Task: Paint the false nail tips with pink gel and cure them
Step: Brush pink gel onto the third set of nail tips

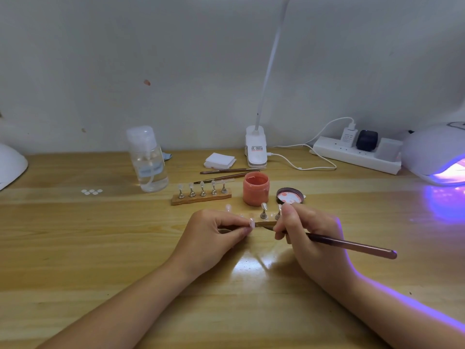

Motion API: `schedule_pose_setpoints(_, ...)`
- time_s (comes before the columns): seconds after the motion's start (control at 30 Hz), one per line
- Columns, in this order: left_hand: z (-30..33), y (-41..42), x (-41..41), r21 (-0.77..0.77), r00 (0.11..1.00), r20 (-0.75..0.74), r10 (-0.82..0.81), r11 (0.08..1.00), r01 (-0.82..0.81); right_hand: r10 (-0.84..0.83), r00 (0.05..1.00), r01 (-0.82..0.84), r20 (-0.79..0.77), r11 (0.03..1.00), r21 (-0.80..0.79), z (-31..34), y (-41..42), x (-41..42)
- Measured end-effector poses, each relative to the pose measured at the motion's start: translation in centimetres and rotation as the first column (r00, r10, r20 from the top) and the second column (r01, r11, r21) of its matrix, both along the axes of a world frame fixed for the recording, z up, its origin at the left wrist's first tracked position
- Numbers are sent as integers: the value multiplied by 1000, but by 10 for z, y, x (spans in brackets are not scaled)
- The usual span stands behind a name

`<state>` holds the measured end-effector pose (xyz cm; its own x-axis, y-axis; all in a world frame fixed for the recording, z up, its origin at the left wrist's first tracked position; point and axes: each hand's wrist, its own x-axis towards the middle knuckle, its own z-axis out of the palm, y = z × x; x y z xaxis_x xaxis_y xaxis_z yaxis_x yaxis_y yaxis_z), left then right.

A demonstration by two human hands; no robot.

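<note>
Left hand (218,231) pinched nail tip (251,222); right hand (307,231) gripped brush (352,246), both just before pink jar (256,188).

Taking the gel jar (256,188) as centre: sitting on the worktop (75,248), far nail stand (201,195) lying left, lid (289,195) right, brushes (226,173) behind, near stand (264,217) in front, lamp (437,157) glowing far right.

Clear nail tip (250,222) — pinched, brush (349,245) beside it

The lamp clip (256,147) bears a label too blurred to read.
</note>
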<state>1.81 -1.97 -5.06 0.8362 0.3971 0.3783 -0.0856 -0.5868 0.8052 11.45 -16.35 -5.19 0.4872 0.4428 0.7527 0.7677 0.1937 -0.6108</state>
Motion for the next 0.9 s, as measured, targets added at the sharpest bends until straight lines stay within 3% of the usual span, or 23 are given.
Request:
schedule_pose_setpoints(0.27, 1, -1, 0, 54, 1000, 21, -5, 999, 4, -32, 994, 39, 108, 998, -56, -1, 3, 1)
schedule_pose_setpoints(0.47, 2, -2, -1, 68, 1000, 24, -17, 998, 15, 14, 1000, -14, -6, 1000, -10, -2, -2, 0)
schedule_pose_setpoints(0.77, 2, -2, -2, 85, 999, 39, -22, 996, 19, -48, 993, 59, 108, 993, -101, -1, 2, 1)
schedule_pose_setpoints(0.9, 3, -2, -3, 78, 999, 30, -30, 997, 28, 8, 999, -6, 43, 999, -52, -1, -2, 0)
